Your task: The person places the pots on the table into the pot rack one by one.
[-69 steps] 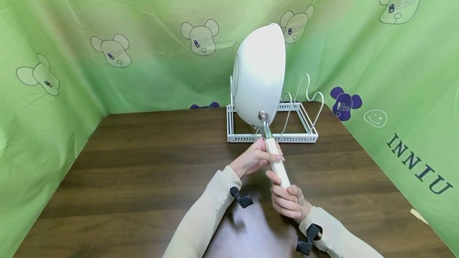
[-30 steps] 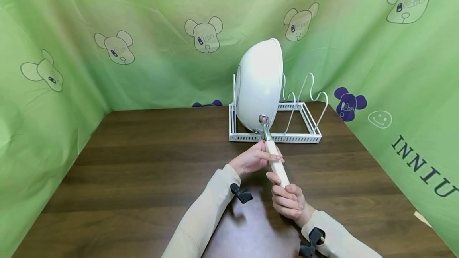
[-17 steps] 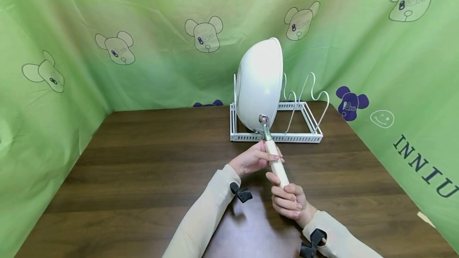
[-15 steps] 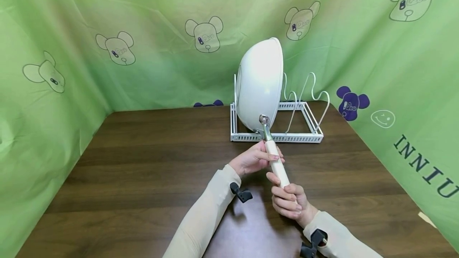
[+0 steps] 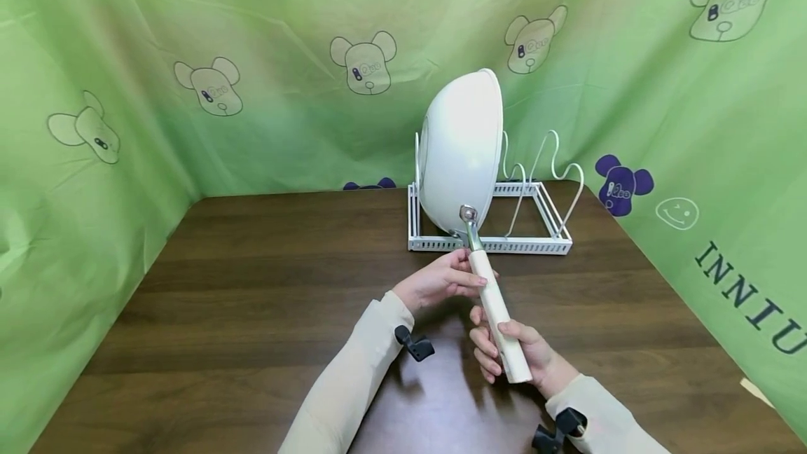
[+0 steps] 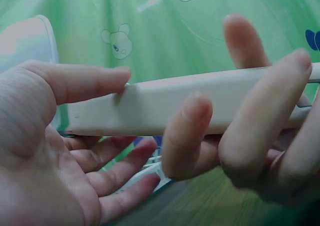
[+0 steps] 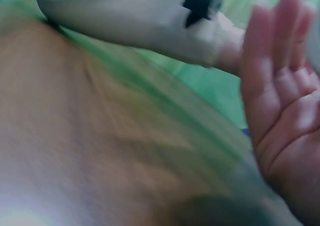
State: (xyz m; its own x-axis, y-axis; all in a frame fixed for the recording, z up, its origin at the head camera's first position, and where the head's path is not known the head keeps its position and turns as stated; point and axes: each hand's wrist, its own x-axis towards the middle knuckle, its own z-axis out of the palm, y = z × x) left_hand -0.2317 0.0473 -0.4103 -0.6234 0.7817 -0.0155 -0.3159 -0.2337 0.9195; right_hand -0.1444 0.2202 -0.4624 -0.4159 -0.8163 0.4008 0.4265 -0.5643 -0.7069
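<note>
A white wok (image 5: 463, 149) stands on its side in a white wire rack (image 5: 526, 246), its round base to the left. Its long cream handle (image 5: 494, 303) points toward me, with a metal joint at the pan end. My left hand (image 5: 438, 282) is at the handle's upper part; in the left wrist view the thumb (image 6: 92, 82) lies against the handle and the other fingers spread loosely below. Around the handle's lower end my right hand (image 5: 532, 354) has loosened, thumb touching it and fingers parted. The right wrist view is blurred.
The rack sits near the back edge of a dark wooden table (image 5: 252, 300), with wire dividers (image 5: 574, 181) rising to the right of the wok. A green printed cloth (image 5: 265, 125) hangs behind and along both sides.
The wok has lowered into the rack and stayed there. Both hands have since loosened from the handle; the right fingers have spread, uncovering the handle's lower end.
</note>
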